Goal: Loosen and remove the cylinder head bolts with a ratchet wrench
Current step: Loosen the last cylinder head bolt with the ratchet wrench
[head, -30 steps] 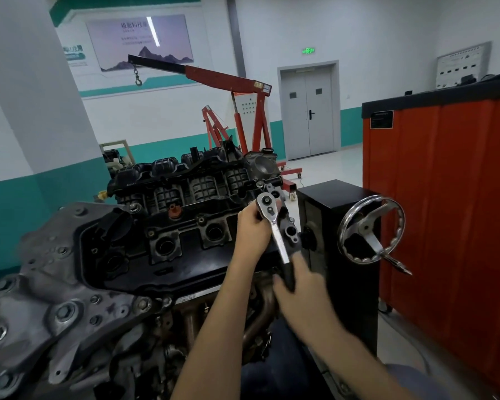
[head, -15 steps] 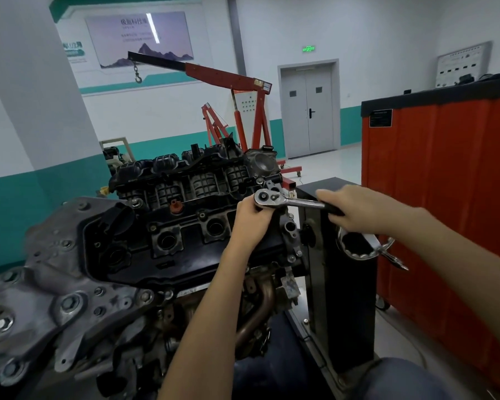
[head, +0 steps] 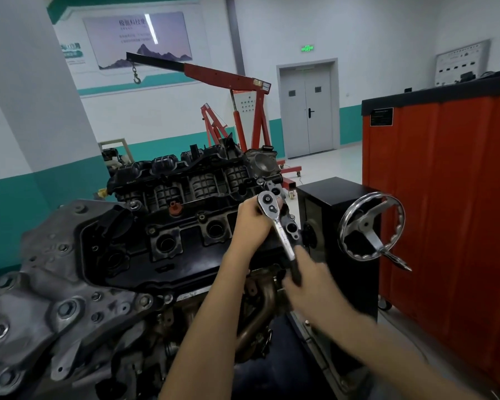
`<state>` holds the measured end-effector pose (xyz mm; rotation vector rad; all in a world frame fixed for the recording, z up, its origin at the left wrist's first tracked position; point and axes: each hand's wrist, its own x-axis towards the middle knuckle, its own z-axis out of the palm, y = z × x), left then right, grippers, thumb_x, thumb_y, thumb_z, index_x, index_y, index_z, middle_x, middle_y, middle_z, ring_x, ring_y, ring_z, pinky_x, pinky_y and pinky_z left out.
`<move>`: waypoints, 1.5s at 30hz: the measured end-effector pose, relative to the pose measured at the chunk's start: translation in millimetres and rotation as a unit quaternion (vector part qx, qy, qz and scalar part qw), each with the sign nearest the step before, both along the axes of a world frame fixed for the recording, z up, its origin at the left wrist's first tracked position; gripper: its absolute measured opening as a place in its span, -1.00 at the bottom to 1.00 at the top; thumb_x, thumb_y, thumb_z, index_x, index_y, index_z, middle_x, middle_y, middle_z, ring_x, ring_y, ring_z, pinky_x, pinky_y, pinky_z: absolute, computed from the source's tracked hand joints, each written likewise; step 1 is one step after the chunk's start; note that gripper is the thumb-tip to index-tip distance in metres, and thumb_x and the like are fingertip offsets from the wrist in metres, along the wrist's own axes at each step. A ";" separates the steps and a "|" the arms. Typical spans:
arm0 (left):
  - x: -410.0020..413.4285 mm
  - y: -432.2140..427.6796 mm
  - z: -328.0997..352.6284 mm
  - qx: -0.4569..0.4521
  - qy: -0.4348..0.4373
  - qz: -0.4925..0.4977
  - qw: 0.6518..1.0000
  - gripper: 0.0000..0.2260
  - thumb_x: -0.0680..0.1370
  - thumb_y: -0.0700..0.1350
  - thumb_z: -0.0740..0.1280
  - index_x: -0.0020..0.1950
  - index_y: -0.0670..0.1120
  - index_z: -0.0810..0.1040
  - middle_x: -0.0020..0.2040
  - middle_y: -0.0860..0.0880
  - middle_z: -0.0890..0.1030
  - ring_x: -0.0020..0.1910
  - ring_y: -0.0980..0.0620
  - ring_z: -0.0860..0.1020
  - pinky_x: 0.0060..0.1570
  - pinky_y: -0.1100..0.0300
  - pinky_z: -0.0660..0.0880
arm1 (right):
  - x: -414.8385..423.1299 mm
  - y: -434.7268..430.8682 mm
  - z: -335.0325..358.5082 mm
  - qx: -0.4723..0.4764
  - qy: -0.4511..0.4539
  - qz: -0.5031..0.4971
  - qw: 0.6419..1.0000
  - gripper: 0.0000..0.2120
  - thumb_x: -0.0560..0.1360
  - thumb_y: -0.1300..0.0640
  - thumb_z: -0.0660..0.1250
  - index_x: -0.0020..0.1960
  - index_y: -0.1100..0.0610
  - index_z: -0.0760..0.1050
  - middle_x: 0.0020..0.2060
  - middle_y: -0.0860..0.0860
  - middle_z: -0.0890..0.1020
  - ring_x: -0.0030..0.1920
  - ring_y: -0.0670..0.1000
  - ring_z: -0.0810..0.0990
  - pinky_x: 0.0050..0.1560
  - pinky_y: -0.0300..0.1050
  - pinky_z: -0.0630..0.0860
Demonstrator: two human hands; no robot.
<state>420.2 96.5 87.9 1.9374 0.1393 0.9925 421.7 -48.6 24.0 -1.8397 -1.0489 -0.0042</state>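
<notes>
There, the ratchet wrench [head: 283,238] had its head over the right end of the engine [head: 185,249], handle slanting down toward the person. The left hand [head: 253,223] gripped just under the head, fingers curled against it. The right hand [head: 311,287], blurred, had its fingers wrapped round the dark grip at the handle's lower end. A chrome handwheel [head: 371,226] stood nearby, right.

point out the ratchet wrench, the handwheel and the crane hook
ratchet wrench [head: 282,235], head view, on its chrome shank
handwheel [head: 365,225], head view, on its hub
crane hook [head: 137,79], head view, on the hook's curve
</notes>
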 end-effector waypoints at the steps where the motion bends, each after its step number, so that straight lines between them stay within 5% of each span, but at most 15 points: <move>1: 0.8 -0.6 3.0 0.011 0.010 -0.004 1.000 -0.53 0.55 -0.25 0.34 -0.51 0.14 0.48 -0.53 0.21 0.46 -0.46 0.31 0.39 -0.34 0.41 0.33 | 20.0 -16.3 8.8 -0.047 -0.037 0.014 0.998 -0.81 0.48 0.27 0.27 -0.08 0.05 0.29 -0.35 0.06 0.49 -0.46 -0.06 0.44 -0.50 -0.29 0.36; 5: 3.1 -3.0 8.9 0.043 0.021 0.011 0.999 -0.62 0.52 -0.32 0.27 -0.40 0.09 0.49 -0.51 0.19 0.48 -0.44 0.28 0.38 -0.35 0.39 0.31 | 94.4 -47.2 74.8 -0.239 -0.272 0.007 0.932 -0.89 0.53 0.18 0.26 0.01 0.09 0.34 -0.36 -0.07 0.47 -0.40 -0.09 0.49 -0.43 -0.33 0.34; 8: -5.0 -1.0 2.9 0.006 -0.001 0.002 1.000 -0.68 0.56 -0.26 0.27 -0.31 0.10 0.53 -0.47 0.05 0.43 -0.47 0.34 0.41 -0.42 0.49 0.29 | 103.1 -36.3 90.3 -0.263 -0.372 -0.020 0.890 -0.87 0.54 0.14 0.23 0.01 0.05 0.28 -0.35 -0.08 0.43 -0.32 0.00 0.48 -0.34 -0.22 0.31; 10: -7.7 -0.6 -0.8 -0.007 -0.007 0.009 1.000 -0.70 0.56 -0.26 0.27 -0.27 0.08 0.56 -0.47 0.10 0.47 -0.41 0.36 0.44 -0.33 0.47 0.33 | 84.7 -34.6 67.3 -0.214 -0.326 -0.051 0.919 -0.79 0.52 0.15 0.25 -0.07 -0.03 0.21 -0.37 -0.09 0.42 -0.35 -0.05 0.48 -0.39 -0.27 0.31; 13: -4.6 -4.7 -4.1 -0.022 -0.009 0.021 1.000 -0.61 0.57 -0.24 0.32 -0.42 0.09 0.51 -0.48 0.22 0.49 -0.41 0.33 0.44 -0.30 0.43 0.35 | 26.1 -22.6 14.0 -0.047 -0.103 -0.032 0.993 -0.76 0.50 0.20 0.30 -0.12 -0.02 0.25 -0.40 -0.04 0.47 -0.47 -0.17 0.46 -0.48 -0.33 0.34; 16: -5.4 -6.7 -6.4 -0.051 -0.009 0.003 0.999 -0.64 0.58 -0.15 0.35 -0.43 -0.04 0.42 -0.51 0.18 0.41 -0.46 0.27 0.34 -0.34 0.39 0.31 | -27.2 23.8 -8.8 0.027 0.036 -0.045 0.998 -0.78 0.52 0.20 0.26 0.12 0.11 0.30 -0.25 0.08 0.50 -0.34 -0.03 0.51 -0.41 -0.23 0.41; 19: -11.5 -0.8 -1.7 -0.030 -0.013 0.002 0.999 -0.69 0.54 -0.09 0.40 -0.32 -0.17 0.41 -0.40 0.01 0.46 -0.36 0.12 0.40 -0.26 0.25 0.39 | -36.1 39.0 -10.0 0.028 0.048 -0.036 0.998 -0.62 0.52 0.21 0.23 0.30 0.15 0.23 -0.24 0.03 0.44 -0.33 -0.08 0.45 -0.45 -0.37 0.33; 24: -14.7 -1.3 10.4 0.019 0.021 -0.057 0.998 -0.70 0.53 -0.23 0.40 -0.33 0.11 0.53 -0.36 0.18 0.59 -0.30 0.30 0.53 -0.21 0.46 0.42 | 42.1 -26.1 25.6 -0.118 -0.088 0.041 0.988 -0.74 0.49 0.26 0.28 0.03 -0.05 0.31 -0.31 0.01 0.49 -0.44 -0.10 0.48 -0.50 -0.28 0.42; 28: -8.2 -9.3 5.5 -0.002 -0.020 -0.033 0.999 -0.82 0.55 -0.24 0.36 -0.09 0.04 0.63 -0.21 0.19 0.65 -0.16 0.34 0.56 -0.14 0.50 0.41 | 113.9 -42.7 104.8 -0.309 -0.365 0.011 0.878 -0.82 0.54 0.17 0.27 0.10 0.01 0.34 -0.35 -0.15 0.44 -0.37 -0.21 0.48 -0.43 -0.35 0.38; 31: -10.2 -5.4 -4.4 -0.056 -0.064 -0.022 0.996 -0.78 0.56 -0.21 0.34 -0.11 0.13 0.63 -0.22 0.23 0.65 -0.18 0.34 0.56 -0.16 0.49 0.41 | 118.1 -30.6 122.2 -0.296 -0.450 -0.013 0.842 -0.82 0.54 0.12 0.26 0.09 -0.01 0.31 -0.37 -0.17 0.37 -0.35 -0.19 0.41 -0.40 -0.37 0.25; 34: -7.3 -4.6 -10.7 -0.047 -0.070 -0.005 0.996 -0.72 0.57 -0.25 0.29 -0.16 0.13 0.59 -0.26 0.27 0.61 -0.22 0.35 0.53 -0.18 0.49 0.41 | 91.0 -33.8 80.9 -0.236 -0.344 -0.045 0.908 -0.82 0.52 0.14 0.26 0.02 -0.03 0.28 -0.35 -0.11 0.43 -0.38 -0.14 0.46 -0.42 -0.34 0.32; 37: -1.1 -10.5 -14.2 -0.070 -0.086 -0.002 0.994 -0.72 0.58 -0.17 0.33 -0.25 0.17 0.58 -0.28 0.24 0.60 -0.22 0.33 0.53 -0.16 0.44 0.43 | 32.4 -24.8 21.3 -0.088 -0.108 -0.030 0.990 -0.81 0.49 0.21 0.28 -0.06 0.02 0.28 -0.36 0.00 0.51 -0.38 0.02 0.54 -0.42 -0.10 0.48; 39: 1.9 -10.5 -15.9 -0.084 -0.100 -0.014 0.991 -0.70 0.58 -0.13 0.36 -0.31 0.19 0.56 -0.35 0.24 0.56 -0.28 0.33 0.50 -0.20 0.43 0.43 | -8.4 3.8 -1.0 -0.007 -0.018 -0.044 0.999 -0.82 0.49 0.24 0.27 -0.01 0.06 0.30 -0.32 0.05 0.51 -0.33 0.10 0.54 -0.34 -0.04 0.51; 42: 2.7 -5.9 -16.3 -0.095 -0.110 -0.025 0.989 -0.71 0.56 -0.13 0.37 -0.34 0.13 0.52 -0.37 0.19 0.54 -0.26 0.21 0.50 -0.09 0.30 0.46 | -43.9 41.6 -12.7 0.049 0.063 -0.058 0.995 -0.72 0.51 0.21 0.23 0.20 0.10 0.29 -0.22 0.03 0.49 -0.26 0.00 0.53 -0.32 -0.20 0.46; 45: -1.0 0.0 -10.1 -0.056 -0.077 -0.028 0.995 -0.63 0.56 -0.12 0.38 -0.42 0.14 0.42 -0.44 0.21 0.41 -0.35 0.24 0.39 -0.21 0.40 0.37 | -14.9 19.4 -5.7 0.002 0.018 -0.030 0.999 -0.72 0.48 0.24 0.26 0.16 0.09 0.32 -0.25 0.07 0.49 -0.33 0.03 0.51 -0.40 -0.20 0.42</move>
